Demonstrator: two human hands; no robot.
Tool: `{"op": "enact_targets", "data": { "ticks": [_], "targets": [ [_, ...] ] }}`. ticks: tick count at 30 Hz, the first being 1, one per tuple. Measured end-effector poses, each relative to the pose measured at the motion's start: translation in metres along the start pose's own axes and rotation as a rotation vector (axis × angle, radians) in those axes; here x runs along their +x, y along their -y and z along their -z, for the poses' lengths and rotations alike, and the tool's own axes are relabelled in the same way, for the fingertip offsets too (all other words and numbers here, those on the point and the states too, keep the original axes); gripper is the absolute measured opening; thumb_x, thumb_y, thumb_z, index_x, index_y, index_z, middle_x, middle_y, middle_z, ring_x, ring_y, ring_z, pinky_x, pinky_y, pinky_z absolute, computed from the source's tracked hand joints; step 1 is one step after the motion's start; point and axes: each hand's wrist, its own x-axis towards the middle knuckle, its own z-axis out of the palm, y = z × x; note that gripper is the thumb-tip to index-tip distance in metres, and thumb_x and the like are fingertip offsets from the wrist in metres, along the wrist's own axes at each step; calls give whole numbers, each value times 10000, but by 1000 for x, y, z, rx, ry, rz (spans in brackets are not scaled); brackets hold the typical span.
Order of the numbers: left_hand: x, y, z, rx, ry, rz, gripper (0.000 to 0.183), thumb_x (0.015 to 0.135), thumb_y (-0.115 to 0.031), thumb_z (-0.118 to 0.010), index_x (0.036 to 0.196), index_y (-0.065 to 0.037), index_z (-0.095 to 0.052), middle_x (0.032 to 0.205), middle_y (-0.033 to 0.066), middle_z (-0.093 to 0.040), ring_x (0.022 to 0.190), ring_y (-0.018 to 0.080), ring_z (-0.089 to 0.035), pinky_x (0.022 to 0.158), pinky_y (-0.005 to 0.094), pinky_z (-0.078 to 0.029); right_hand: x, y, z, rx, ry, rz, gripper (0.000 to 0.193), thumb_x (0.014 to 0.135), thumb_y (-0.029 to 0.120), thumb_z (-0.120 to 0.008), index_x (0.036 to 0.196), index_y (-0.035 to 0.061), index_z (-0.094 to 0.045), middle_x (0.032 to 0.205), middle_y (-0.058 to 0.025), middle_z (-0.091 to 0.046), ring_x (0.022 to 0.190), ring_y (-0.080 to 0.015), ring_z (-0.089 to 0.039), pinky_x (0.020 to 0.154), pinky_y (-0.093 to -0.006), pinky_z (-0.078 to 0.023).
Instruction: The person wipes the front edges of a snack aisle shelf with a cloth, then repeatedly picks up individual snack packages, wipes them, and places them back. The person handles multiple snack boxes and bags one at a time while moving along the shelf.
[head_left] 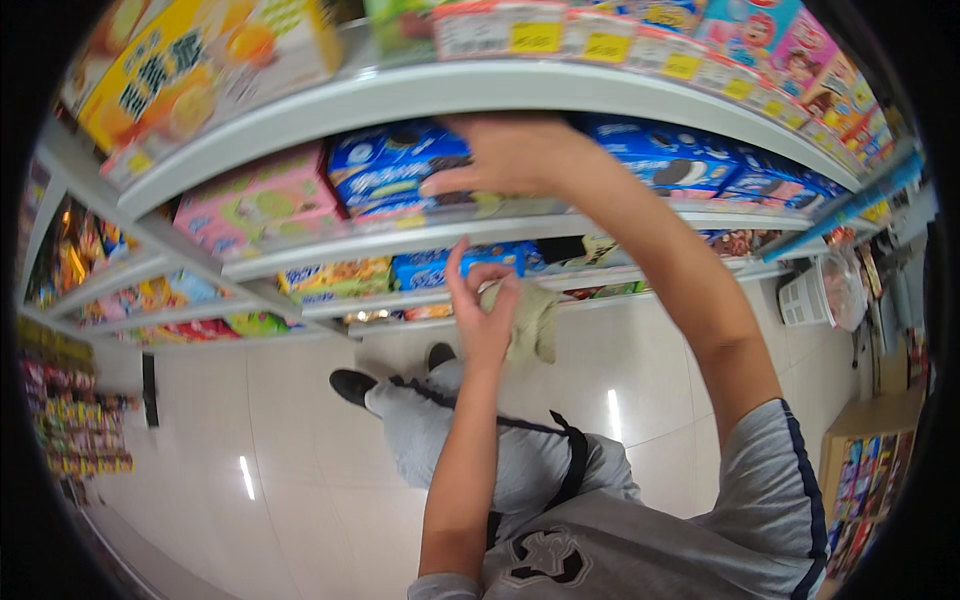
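My right hand (510, 155) reaches across to the shelf at the front of the blue cookie boxes (385, 168). Its thumb is spread away from the fingers, against a box front, while the fingertips are blurred and partly hidden below the shelf above. I cannot tell how firmly it touches the box. Lower down, my left hand (484, 305) pinches a crumpled pale green cloth (532, 322), which hangs to its right. The left index finger points up toward the shelf edge.
Left of the blue boxes stand pink boxes (262, 200). A white shelf (480, 90) with price tags and a yellow box (190, 75) overhangs my right hand. Lower shelves hold more snack packs (340, 278). At the right are a white basket (808, 298) and a cardboard display (870, 450).
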Motion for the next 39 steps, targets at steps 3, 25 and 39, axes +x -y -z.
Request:
{"op": "enact_targets", "data": {
  "ticks": [3,25,39],
  "targets": [
    [0,-3,-3,-5,-11,22,681,788,21,-601,1373,-16,-253,825,58,-597,867,156,-566,901,312,-405,0,-9,-6,26,1,-19,755,723,590,-626,1237,47,-525,1306,-227,-461,1230,-400,-413,1030,-461,-331],
    [1,-80,-102,952,206,-662,523,783,-37,-602,1285,12,-464,1229,201,-505,1064,330,-554,844,374,-477,-226,-63,46,-349,-592,-553,471,733,64,-627,1189,19,-517,1232,-149,-503,1154,-307,-439,938,-461,-319],
    [43,-92,-139,1182,369,-733,502,802,-111,-595,1267,20,-461,1347,198,-441,1120,375,-531,867,405,-485,-228,-90,59,-356,-455,-455,585,682,189,-729,1187,0,-502,1242,-132,-491,1193,-305,-417,1011,-523,-255]
  ]
}}
